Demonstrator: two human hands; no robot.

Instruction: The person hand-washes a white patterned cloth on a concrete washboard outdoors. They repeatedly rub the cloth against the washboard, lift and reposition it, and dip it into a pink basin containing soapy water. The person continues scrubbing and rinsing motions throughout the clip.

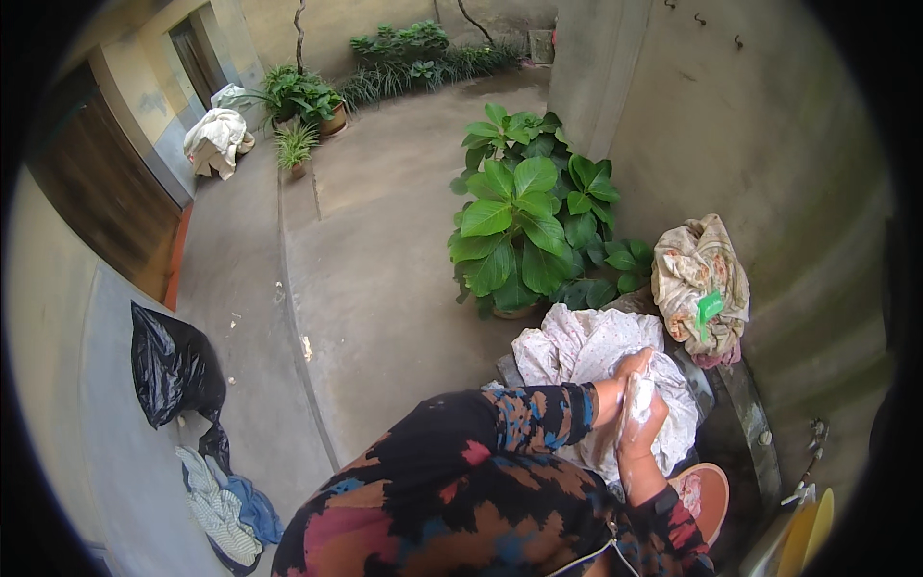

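Observation:
Soapy white cloth (577, 342) with small coloured dots is bunched in a large heap over a stone ledge. My left hand (633, 366) grips a gathered fold of it near the heap's middle. Just below, my right hand (647, 425) is closed on the same fold, close to the left one. White suds cover both hands and the fold between them. The fingertips are partly hidden by cloth. Behind the heap, against the wall, lies a crumpled beige floral cloth (685, 267) with a green plastic item (709, 306) on top.
A leafy potted plant (519, 216) stands just beyond the heap. To the right are an orange basin (721, 498) holding cloth, a wall tap (816, 436) and a yellow container (811, 534). At left lie a black plastic bag (173, 368) and striped and blue clothes (223, 498).

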